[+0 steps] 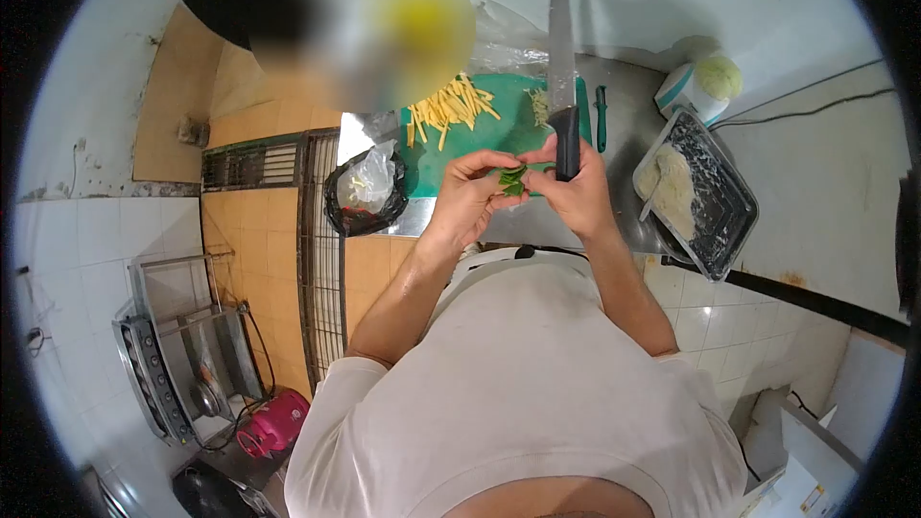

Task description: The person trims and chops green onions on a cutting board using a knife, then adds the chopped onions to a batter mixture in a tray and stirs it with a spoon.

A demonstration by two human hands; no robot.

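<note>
Small green leaves [514, 181] are pinched between my two hands above the near edge of a green cutting board [427, 168]. My left hand [467, 197] has its fingers closed on the leaves from the left. My right hand [581, 194] touches them with its fingertips and also keeps hold of a large kitchen knife [563, 58], blade pointing up and away from me. On the board lie a pile of yellow strips [451, 112] and, beside the knife, a smaller heap of pale shreds [539, 107].
A black plastic bag [350, 216] sits left of the board. A green-handled tool [602, 120] lies right of it. Farther right are a black tray [724, 216] with pale, floury contents and a white container [676, 91]. Another person, blurred, is across the table. A pink gas cylinder [275, 422] stands lower left.
</note>
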